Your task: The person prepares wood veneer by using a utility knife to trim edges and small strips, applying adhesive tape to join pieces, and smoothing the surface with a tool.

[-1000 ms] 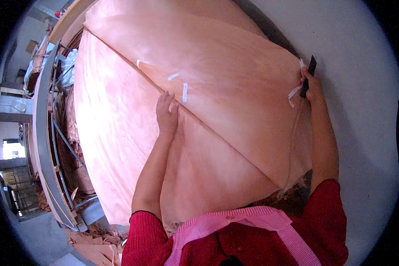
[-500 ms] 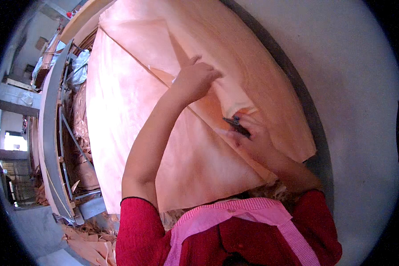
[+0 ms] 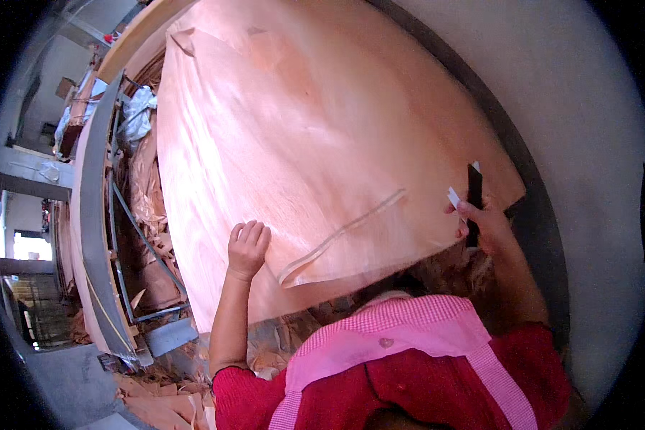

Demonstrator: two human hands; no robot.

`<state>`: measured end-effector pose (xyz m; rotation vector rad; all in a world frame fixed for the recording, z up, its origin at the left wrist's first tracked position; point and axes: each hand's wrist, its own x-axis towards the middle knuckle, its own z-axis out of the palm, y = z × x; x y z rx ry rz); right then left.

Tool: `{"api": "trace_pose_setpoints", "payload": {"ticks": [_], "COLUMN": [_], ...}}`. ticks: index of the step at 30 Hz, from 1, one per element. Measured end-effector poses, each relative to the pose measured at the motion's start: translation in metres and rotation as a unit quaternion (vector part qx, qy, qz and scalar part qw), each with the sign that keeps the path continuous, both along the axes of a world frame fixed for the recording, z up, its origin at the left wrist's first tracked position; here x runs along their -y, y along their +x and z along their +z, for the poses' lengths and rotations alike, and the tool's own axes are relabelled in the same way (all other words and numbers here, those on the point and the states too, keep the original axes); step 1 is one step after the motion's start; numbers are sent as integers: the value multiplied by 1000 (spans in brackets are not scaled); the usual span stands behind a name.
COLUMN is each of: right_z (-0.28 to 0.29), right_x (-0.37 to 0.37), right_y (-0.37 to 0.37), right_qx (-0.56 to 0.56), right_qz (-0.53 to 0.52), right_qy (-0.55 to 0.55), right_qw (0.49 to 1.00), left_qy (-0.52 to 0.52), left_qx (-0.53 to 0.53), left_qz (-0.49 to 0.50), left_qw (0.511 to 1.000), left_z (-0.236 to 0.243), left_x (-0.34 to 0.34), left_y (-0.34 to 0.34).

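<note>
A broad stack of thin, pinkish-tan wood veneer sheets (image 3: 322, 143) lies in front of me. My left hand (image 3: 249, 247) is closed at the near left part of the top sheet, fingers bent together and pressed on the veneer; their tips are hidden. Over the near right edge, my right hand (image 3: 486, 223) grips a flat black tool (image 3: 474, 185) standing upright, its exact kind unclear. White pieces show at its top and beside my fingers. A narrow curled veneer strip or raised edge (image 3: 344, 233) runs slantwise between my hands.
A metal frame (image 3: 140, 244) with a grey curved board stands at the left, veneer scraps (image 3: 147, 193) and a plastic bag (image 3: 137, 115) behind it. More scraps (image 3: 165, 401) litter the floor at lower left. A dark edge and grey floor (image 3: 580, 143) border the stack's right side.
My left hand has come back toward me from the middle of the stack. My right hand has moved right with the black tool, off the sheet. The folded-back veneer and its long slanting gap now lie flatter.
</note>
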<state>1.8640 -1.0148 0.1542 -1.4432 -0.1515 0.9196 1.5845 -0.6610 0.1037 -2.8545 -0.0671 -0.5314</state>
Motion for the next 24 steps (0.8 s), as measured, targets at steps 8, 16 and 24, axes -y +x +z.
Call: {"api": "trace_pose_setpoints", "payload": {"ticks": [8,16,24], "right_z": [-23,-35,-45], "right_x": [12,43,26], "right_y": [-60,-82,-86], "right_qx": [-25,-64,-90], "right_qz": [-33,-49,6], "right_qy": [-57,-95,-82], "right_qw": [997,992,993], "left_qy": [-111,-317,-146], "left_qx": [-72,23,-141], "left_qz": [31,-12,202], "left_qw": [991,948,958], "left_z": [-51,-41,-131], "left_x": [24,120,128], "left_y": [-83,-92,89]}}
